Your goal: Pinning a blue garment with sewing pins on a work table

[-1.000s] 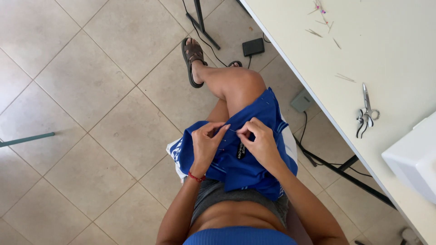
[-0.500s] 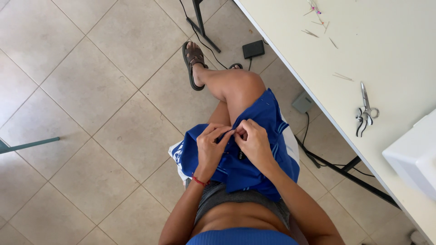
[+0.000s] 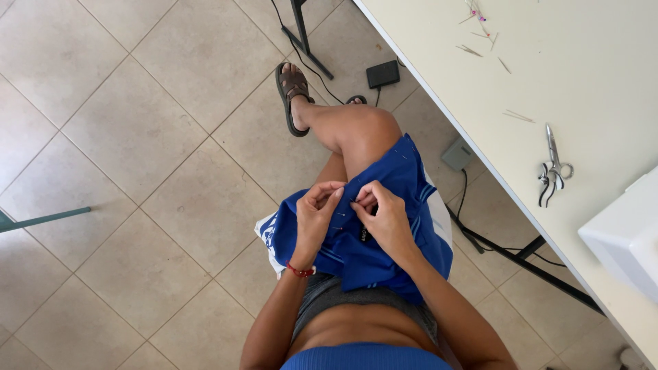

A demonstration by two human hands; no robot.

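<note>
A blue garment with white trim [image 3: 404, 185] lies over my lap and right thigh. Both hands work at one spot on its fold. My left hand [image 3: 317, 214], with a red cord at the wrist, pinches the cloth between thumb and fingers. My right hand [image 3: 385, 216] pinches the same fold from the other side, fingertips nearly touching the left ones. Small pins stick in the fabric beside my fingers. Whether a pin sits between my fingertips is too small to tell.
A white table [image 3: 589, 82] runs along the right, with small scissors [image 3: 552, 166], scattered thread scraps [image 3: 480, 27] and a white machine corner [image 3: 627, 233]. Under it lie a black foot pedal [image 3: 382, 73], cables and a grey box [image 3: 456, 153]. My sandalled foot [image 3: 293, 92] rests on tiled floor.
My hands have shifted slightly up the fold and drawn closer together; the view has tilted a little, the garment stays on my lap.
</note>
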